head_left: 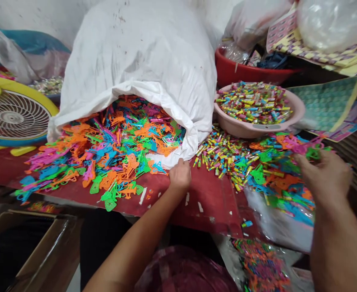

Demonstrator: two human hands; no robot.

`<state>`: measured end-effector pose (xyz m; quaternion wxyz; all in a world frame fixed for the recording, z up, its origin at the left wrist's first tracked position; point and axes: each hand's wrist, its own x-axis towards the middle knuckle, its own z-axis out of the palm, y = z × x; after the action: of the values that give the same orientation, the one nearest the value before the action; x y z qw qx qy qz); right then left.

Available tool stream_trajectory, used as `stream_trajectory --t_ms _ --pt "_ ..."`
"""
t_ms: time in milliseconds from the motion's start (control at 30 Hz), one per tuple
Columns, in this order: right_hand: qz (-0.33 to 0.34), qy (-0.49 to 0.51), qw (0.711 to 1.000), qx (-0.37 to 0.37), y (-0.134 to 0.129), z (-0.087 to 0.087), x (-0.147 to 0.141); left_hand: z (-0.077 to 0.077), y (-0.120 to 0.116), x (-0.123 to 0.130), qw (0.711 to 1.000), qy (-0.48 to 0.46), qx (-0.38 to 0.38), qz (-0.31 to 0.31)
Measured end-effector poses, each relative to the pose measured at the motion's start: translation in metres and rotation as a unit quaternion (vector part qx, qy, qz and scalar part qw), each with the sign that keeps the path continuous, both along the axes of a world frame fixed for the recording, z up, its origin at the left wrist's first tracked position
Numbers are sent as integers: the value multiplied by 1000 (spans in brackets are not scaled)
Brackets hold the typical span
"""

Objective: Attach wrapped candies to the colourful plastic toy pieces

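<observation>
My left hand (180, 174) rests at the lower lip of a big white sack (135, 52), fingers curled on its edge, on the red table (208, 198). Bright plastic toy pieces (105, 150) in orange, green, blue and pink spill from the sack's mouth. My right hand (324, 174) hovers over a second pile of the same toy pieces (275, 178) lying on clear plastic; it is blurred, and a few pieces (306, 148) sit at its fingertips. Small coloured tubes (217, 152) lie scattered between the two hands.
A pink basin (257, 127) full of coloured tubes stands behind the right pile, with a red tub (245, 71) beyond it. A yellow fan (11, 117) lies at the left. An open cardboard box (44, 259) sits below the table edge. Printed sheets (327, 105) lie at the right.
</observation>
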<state>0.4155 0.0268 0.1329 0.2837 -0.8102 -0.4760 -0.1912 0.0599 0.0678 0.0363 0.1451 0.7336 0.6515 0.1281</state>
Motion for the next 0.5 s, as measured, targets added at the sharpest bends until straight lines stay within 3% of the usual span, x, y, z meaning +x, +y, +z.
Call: stream_trajectory --t_ms 67,100,133,200,267,300,400,500 --pt "-87 -94 992 14 3 16 1 2 4 4 1000 10 -6 4" --pt "-71 -110 991 40 4 18 -11 2 3 5 1000 7 -6 8" --pt "-5 -114 991 71 4 17 -28 2 0 5 1000 1 -4 10" --pt "219 -64 969 97 6 4 -78 1 -12 0 1000 -17 8 7" --pt "422 46 904 41 12 -18 -136 -3 -31 -10 998 -54 24 7" --pt "491 92 866 -2 18 -29 -164 -5 -43 -17 996 -83 29 8" --pt "601 161 778 -90 42 -58 -238 -14 -77 -40 974 -220 49 3" --pt "644 123 744 -129 68 -71 -290 -22 -98 -61 934 -347 90 2"
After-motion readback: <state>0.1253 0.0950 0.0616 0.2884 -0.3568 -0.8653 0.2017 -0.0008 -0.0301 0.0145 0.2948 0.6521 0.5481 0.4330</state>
